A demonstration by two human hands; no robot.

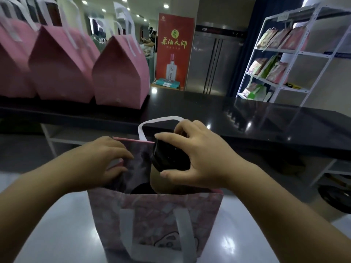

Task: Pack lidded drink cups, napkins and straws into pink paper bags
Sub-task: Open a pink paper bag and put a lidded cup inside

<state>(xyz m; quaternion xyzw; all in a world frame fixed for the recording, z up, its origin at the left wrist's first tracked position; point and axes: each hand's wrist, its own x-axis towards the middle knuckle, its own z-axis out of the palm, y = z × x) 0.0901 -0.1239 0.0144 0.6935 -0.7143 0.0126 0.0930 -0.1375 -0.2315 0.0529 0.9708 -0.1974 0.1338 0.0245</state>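
An open pink patterned paper bag [152, 211] with white handles stands on the pale table in front of me. My right hand [201, 152] grips a beige drink cup [163, 179] by its black lid, the cup tilted and partly inside the bag's mouth. Beside it, deeper in the bag, the dark lid of another cup [141, 188] shows. My left hand [102, 160] pinches the bag's left rim and holds it open.
Three closed pink bags [121, 73] stand in a row on the black counter [247, 114] at the back left. A white shelf rack [281, 54] with packaged goods stands at the right. A red banner [174, 48] is behind the counter.
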